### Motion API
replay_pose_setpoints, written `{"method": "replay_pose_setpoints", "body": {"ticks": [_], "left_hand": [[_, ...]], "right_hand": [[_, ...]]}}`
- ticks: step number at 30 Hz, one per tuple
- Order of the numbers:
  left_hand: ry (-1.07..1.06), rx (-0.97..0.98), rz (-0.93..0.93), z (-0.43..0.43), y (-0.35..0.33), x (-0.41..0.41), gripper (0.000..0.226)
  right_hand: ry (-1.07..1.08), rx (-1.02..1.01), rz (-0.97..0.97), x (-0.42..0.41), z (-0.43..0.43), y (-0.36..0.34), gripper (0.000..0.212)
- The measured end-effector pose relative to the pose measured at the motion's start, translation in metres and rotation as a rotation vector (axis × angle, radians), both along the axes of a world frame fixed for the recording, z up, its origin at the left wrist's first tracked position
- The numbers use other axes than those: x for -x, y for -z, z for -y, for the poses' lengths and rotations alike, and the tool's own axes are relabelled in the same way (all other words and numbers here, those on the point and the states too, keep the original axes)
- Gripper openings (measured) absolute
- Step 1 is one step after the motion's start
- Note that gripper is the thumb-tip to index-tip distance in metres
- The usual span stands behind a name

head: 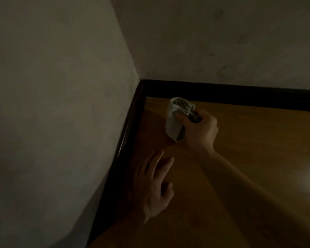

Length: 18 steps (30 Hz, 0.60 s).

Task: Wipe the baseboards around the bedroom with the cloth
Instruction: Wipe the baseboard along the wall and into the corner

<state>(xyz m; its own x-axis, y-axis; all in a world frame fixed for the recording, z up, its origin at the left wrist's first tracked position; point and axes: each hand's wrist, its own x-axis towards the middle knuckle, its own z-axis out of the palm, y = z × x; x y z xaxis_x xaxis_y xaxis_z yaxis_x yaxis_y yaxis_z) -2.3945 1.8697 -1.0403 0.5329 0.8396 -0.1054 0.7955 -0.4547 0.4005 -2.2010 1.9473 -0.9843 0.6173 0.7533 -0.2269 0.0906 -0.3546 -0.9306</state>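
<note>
My right hand (pixel 200 129) grips the cloth (pixel 174 119), fingers and thumb curled tight round its bunched middle. The cloth is pale, almost white on the outside, rolled into a loose tube. At its open top end the folds show a darker grey, and the same grey shows at the bottom end below my thumb. It hangs over the wooden floor (pixel 249 140) near the corner of the room, close to both runs of baseboard but touching neither. Its lower end sits close to the boards; I cannot tell in this dim light whether it touches them.

The baseboard (pixel 125 140) along the left wall (pixel 61 104) is dark, nearly black, with a rounded top edge that catches a thin line of shine. A second run (pixel 222 94) of the same dark trim lies under the back wall (pixel 204 42), and the two meet in the corner.

My left hand (pixel 154 183) is spread, fingers straight and slightly apart, holding nothing. It is low over the floor just beside the left baseboard, fingertips pointing toward the cloth. Whether the palm rests on the floor I cannot tell.
</note>
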Motion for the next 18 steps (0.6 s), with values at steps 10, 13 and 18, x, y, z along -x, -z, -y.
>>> {"method": "replay_pose_setpoints", "body": {"ticks": [10,13,18], "left_hand": [[0.025,-0.080,-0.014,-0.007,0.008,0.001,0.057],[0.016,-0.101,0.027,-0.006,0.011,0.001,0.062],[0.027,-0.078,0.030,-0.008,0.009,0.000,0.064]], "right_hand": [[0.125,-0.053,-0.028,0.056,-0.094,0.025,0.025],[0.199,-0.038,-0.028,0.051,-0.090,0.032,0.024],[0.265,-0.067,-0.028,0.055,-0.086,0.034,0.020]]}}
